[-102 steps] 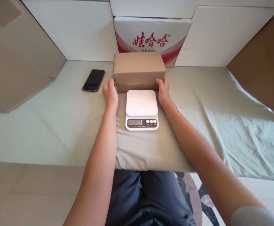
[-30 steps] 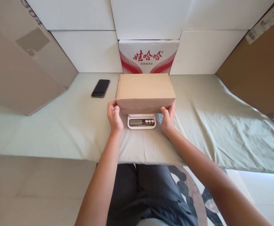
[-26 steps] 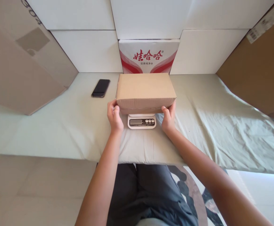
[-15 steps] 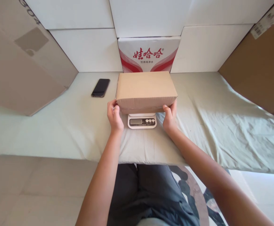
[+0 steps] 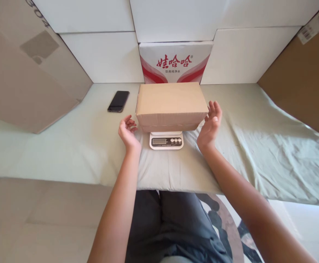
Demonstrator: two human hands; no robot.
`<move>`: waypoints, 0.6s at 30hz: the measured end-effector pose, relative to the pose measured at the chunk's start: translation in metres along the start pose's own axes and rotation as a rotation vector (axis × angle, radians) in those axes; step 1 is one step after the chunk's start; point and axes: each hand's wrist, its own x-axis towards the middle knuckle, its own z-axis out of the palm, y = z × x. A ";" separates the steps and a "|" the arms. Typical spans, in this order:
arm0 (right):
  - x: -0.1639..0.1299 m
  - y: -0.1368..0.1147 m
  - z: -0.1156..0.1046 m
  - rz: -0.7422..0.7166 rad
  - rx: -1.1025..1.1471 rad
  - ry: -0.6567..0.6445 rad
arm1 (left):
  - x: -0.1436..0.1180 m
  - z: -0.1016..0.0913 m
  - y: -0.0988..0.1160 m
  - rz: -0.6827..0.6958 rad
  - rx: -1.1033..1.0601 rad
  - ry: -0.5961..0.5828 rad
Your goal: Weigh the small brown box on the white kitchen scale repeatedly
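A closed brown cardboard box [image 5: 172, 104] rests on a small white digital scale [image 5: 166, 140], which shows only its display and buttons below the box. My left hand [image 5: 127, 132] hovers just left of the box, fingers curled apart, touching nothing. My right hand [image 5: 210, 125] is held open just right of the box, palm toward it, with a small gap between them.
A black phone [image 5: 118, 101] lies on the pale green sheet [image 5: 258, 146] left of the box. A red-and-white printed carton [image 5: 175, 62] stands behind against white panels. Large brown cardboard boxes [image 5: 25, 73] flank both sides. My dark trousers show below the bed's front edge.
Both hands let go of the box and moved outward. Earlier the box stood behind the scale; it now sits on the scale by itself.
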 end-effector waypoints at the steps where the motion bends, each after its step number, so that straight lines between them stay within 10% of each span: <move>1: 0.002 0.001 0.000 0.031 0.012 0.024 | 0.003 0.001 0.000 -0.041 -0.020 0.026; 18: 0.056 0.035 0.001 0.336 -0.243 0.037 | 0.007 0.011 -0.017 0.014 0.072 -0.064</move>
